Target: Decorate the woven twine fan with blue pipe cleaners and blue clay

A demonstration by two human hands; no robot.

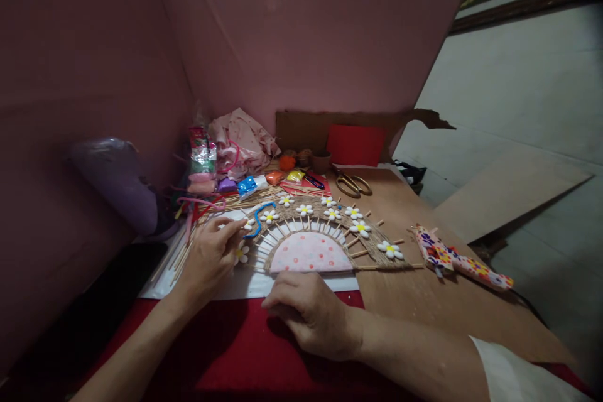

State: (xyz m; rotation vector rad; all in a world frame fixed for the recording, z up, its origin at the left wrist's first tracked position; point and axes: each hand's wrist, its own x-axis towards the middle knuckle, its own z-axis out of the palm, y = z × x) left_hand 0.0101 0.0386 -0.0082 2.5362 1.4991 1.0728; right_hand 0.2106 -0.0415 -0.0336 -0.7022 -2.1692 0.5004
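Observation:
A fan-shaped craft piece lies on the table, with a pink dotted half-circle centre, wooden sticks as rays, a woven twine band and white flowers with yellow centres. My left hand is at its left edge, with fingers pinched on the end of a blue pipe cleaner that curls over the sticks. Just below the pink centre, my right hand rests knuckles-up on the red cloth, its fingers curled under and holding nothing I can see.
Scissors, small clay packets, a pink cloth bundle, a red card on cardboard and a small pot stand at the back. A floral-patterned stick lies at right. Pink walls close in on the left and behind.

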